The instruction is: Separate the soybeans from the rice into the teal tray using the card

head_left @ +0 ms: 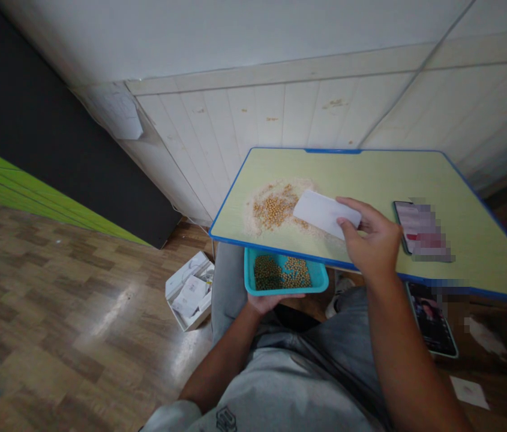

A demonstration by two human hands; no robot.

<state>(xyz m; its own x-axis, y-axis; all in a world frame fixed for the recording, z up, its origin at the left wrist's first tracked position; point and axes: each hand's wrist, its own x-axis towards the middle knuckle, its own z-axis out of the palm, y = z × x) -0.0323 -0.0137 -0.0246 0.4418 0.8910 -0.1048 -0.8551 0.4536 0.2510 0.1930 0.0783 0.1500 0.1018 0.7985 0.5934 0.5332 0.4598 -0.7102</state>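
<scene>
My right hand (372, 237) pinches a white card (320, 211) held flat on the yellow-green tabletop (370, 174), its left edge against a pile of yellow beans mixed with white grains (275, 207). My left hand (271, 302) is under a teal tray (320, 281), gripping it just below the table's near blue edge. The tray holds green and yellow beans (282, 273).
A phone (419, 231) lies on the table to the right of my right hand. A second phone (433, 321) rests lower right near my leg. An open white box (190, 291) sits on the wooden floor to the left. A white panelled wall stands behind the table.
</scene>
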